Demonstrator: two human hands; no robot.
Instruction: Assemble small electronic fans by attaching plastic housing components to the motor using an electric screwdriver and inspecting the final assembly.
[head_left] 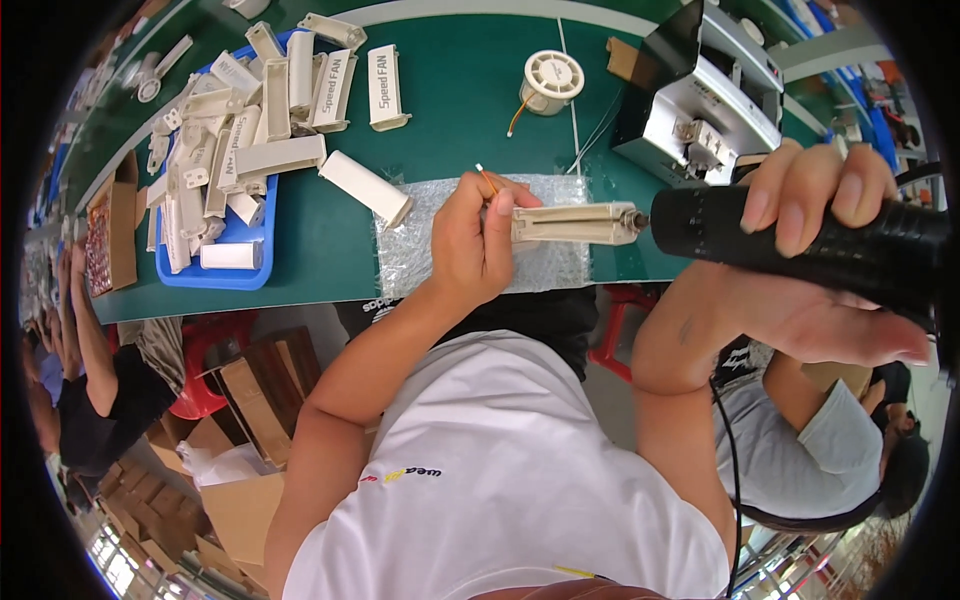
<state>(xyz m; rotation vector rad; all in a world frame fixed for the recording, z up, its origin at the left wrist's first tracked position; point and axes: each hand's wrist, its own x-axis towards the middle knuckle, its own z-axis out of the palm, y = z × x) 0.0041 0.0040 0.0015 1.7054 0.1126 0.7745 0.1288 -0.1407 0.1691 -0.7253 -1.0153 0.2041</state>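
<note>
Cream housing (570, 223): smooth matt plastic. Driver (800, 245): black, ribbed, matt. Pad (420, 245): clear bubble wrap, shiny. Desk (460, 110): green, smooth. Tray (225, 272): glossy blue plastic.

I see this through 1 camera only, worn on my head, the left of 2 set side by side. It faces steeply down over my chest, so my white T-shirt (500, 480) fills the lower middle and my forearms rise from the bottom edge. My left hand (475, 245) and right hand (815, 265) sit close to the lens and look large. The long green worktable (460, 110) crosses the upper part, further off. The fisheye bends its straight edge and blackens the corners.
</note>
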